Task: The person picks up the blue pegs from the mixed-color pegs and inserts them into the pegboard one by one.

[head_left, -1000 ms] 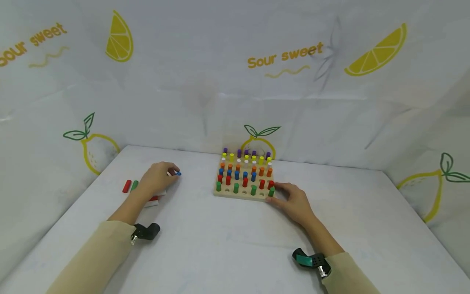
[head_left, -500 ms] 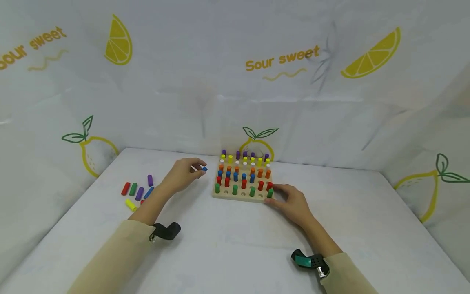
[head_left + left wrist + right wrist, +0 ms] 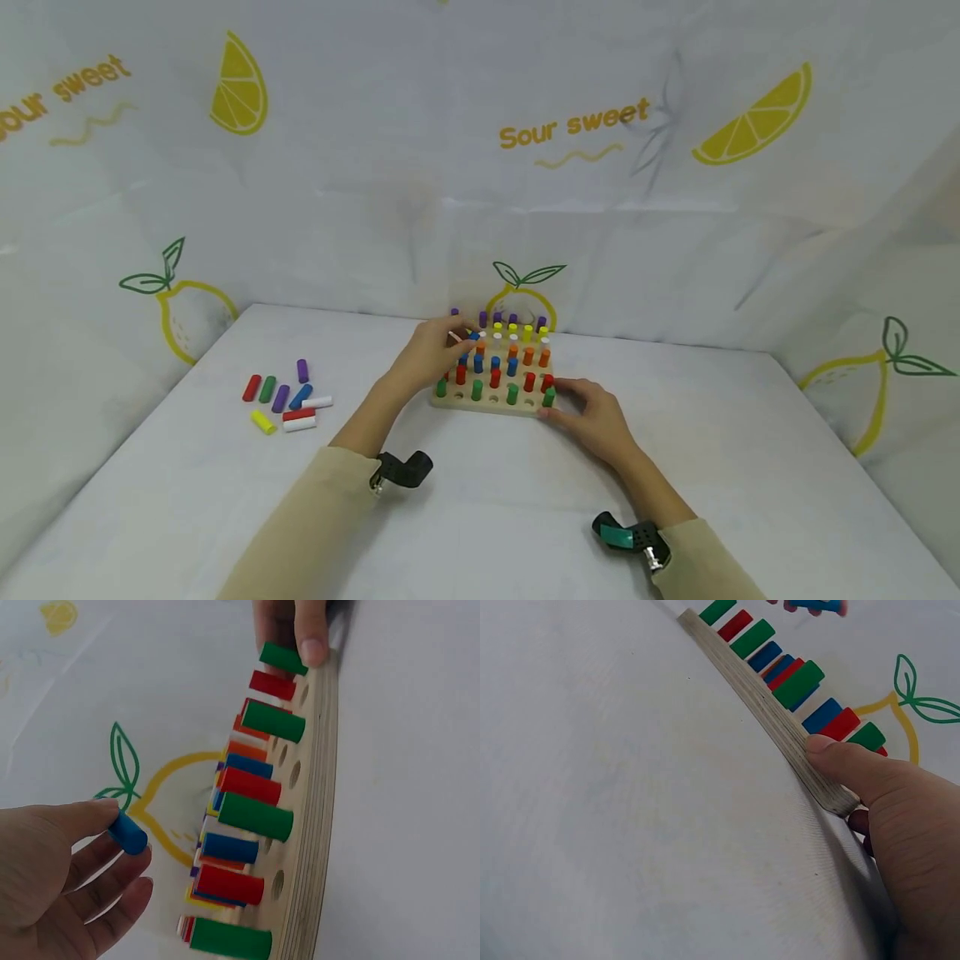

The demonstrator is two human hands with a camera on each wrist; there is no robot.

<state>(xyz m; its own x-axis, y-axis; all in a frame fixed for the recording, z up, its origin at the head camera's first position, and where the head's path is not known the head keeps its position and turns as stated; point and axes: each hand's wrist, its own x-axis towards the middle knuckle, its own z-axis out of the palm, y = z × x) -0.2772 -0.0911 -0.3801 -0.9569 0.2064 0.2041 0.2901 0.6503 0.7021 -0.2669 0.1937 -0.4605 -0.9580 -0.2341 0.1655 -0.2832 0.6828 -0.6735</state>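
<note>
A blue peg (image 3: 129, 833) is pinched between the thumb and fingers of my left hand (image 3: 429, 357), which hovers over the left side of a wooden pegboard (image 3: 487, 404). Rows of green, red, blue, orange, white, yellow and purple pegs stand in the board, with some bare holes among them. My left hand hides part of the board's left side in the head view. At the board's near right corner, my right hand (image 3: 596, 417) grips the edge, its thumb (image 3: 821, 744) on the front side beside a green peg (image 3: 868, 736).
Loose pegs lie on the white tabletop at the left: among them a yellow peg (image 3: 263, 422), a green peg (image 3: 267, 388), a blue peg (image 3: 301, 397) and a white peg (image 3: 317, 402). A lemon-printed white cloth (image 3: 360, 208) rises behind the table.
My left hand has moved right with the blue peg, from the loose pegs to above the board. The loose pegs have come into full view. My right hand stays at the board's corner.
</note>
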